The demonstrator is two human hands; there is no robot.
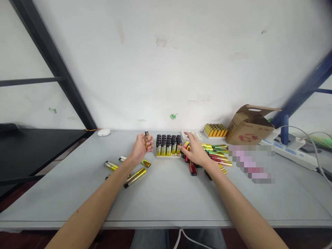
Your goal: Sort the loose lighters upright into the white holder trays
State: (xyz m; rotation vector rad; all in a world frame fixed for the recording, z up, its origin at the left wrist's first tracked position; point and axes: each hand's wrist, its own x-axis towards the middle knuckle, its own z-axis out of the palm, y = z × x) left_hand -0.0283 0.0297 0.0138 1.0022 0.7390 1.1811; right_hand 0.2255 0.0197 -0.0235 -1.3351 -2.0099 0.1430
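Upright in my left hand (142, 148) is a lighter (146, 137), its metal-looking top showing above the closed fingers. Just right of that hand stands a white tray (168, 156) with rows of gold-silver lighters (166, 148) with black tops. My right hand (194, 149) has its fingers spread, with the thumb at the tray's right end; I cannot tell whether it touches a lighter there. Below and beside this hand lies a pile of shiny red, green and gold lighters (219, 158). A few loose lighters, one of them gold (136, 177), lie around my left forearm.
Against the wall are a white tray with holes (195, 135) and another tray packed with gold lighters (215, 131). An open cardboard box (246, 129) stands at the right, near a power strip (293, 152) with cables. A white earbud case (103, 132) lies back left on the grey table (166, 200).
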